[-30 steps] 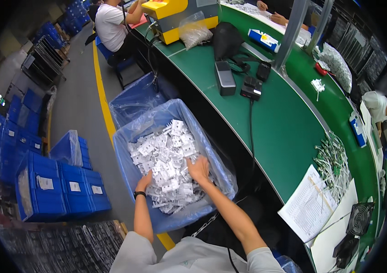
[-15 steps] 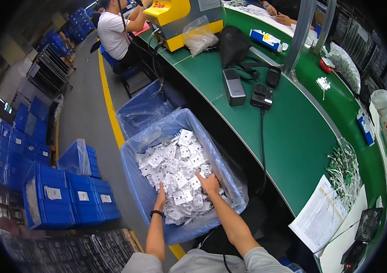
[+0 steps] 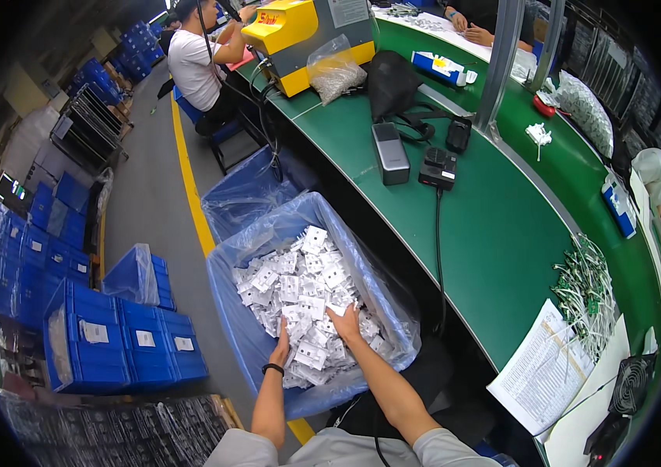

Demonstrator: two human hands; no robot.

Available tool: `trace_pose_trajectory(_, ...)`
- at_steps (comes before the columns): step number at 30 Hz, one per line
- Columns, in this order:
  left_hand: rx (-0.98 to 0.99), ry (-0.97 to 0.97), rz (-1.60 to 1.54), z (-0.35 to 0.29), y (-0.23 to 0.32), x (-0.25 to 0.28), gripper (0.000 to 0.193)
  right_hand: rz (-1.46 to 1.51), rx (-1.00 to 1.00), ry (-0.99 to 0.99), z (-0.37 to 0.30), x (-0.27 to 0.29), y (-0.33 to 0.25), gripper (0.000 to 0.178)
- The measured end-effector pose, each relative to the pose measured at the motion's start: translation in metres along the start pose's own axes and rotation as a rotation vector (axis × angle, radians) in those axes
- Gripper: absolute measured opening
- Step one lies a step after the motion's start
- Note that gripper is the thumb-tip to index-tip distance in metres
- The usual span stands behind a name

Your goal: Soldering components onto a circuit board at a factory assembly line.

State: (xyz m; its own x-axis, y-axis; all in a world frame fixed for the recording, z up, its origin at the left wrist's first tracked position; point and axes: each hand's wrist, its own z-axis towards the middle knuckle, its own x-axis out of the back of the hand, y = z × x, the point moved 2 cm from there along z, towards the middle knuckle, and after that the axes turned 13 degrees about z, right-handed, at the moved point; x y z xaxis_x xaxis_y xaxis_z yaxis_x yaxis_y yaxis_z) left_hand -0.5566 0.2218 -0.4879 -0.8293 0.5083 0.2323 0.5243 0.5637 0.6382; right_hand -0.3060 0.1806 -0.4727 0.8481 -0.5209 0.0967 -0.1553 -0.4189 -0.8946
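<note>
A blue bin lined with clear plastic (image 3: 237, 311) stands on the floor in front of me, filled with several small white plastic parts (image 3: 299, 288). My left hand (image 3: 281, 341) lies flat on the near side of the pile, a dark band on its wrist. My right hand (image 3: 345, 322) rests on the parts just to its right, fingers spread. Neither hand shows a part lifted clear of the pile.
A green workbench (image 3: 494, 233) curves along my right, carrying a grey box (image 3: 390, 152), a black charger with cable (image 3: 438, 167), wire bundles (image 3: 587, 292) and a paper sheet (image 3: 540, 373). Blue crates (image 3: 120, 342) are stacked at left. A seated person (image 3: 198, 62) works at a yellow machine (image 3: 299, 35).
Both hands have slid toward the near side of the pile and now lie close together. The view has shifted, so the bin sits more centrally.
</note>
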Motion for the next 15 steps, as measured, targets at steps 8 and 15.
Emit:
trace_pose_trajectory(8,-0.273,0.122,-0.171,0.003,-0.003,-0.025,0.081,-0.049,-0.113,-0.125,-0.008,-0.004,-0.001,0.121)
trace_pose_trajectory(15,-0.330,0.379,-0.297,0.013,-0.028,-0.046,0.076,-0.084,-0.126,-0.194,-0.022,0.006,-0.032,0.111)
